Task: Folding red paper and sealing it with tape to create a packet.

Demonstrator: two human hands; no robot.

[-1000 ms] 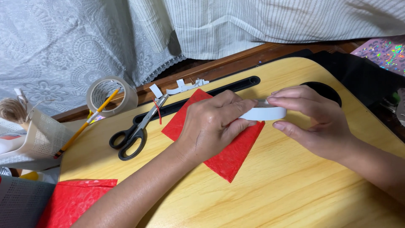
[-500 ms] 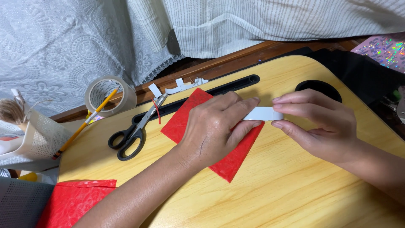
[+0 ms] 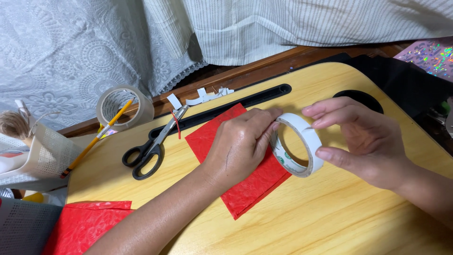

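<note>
pale wooden lap table (image 3: 358, 222) with a black slot along its far edge, red paper square (image 3: 250, 189), black-handled scissors (image 3: 151, 146), second red sheet (image 3: 89, 226) at near-left corner

Light wooden lap table (image 3: 330, 222) with rounded corners, a long black slot (image 3: 245, 101) near its far edge and a round black recess (image 3: 361, 97). Behind it: dark wooden ledge (image 3: 264, 66), white lace curtain (image 3: 71, 52), pale striped cloth (image 3: 306, 23). Even, soft light.
</note>
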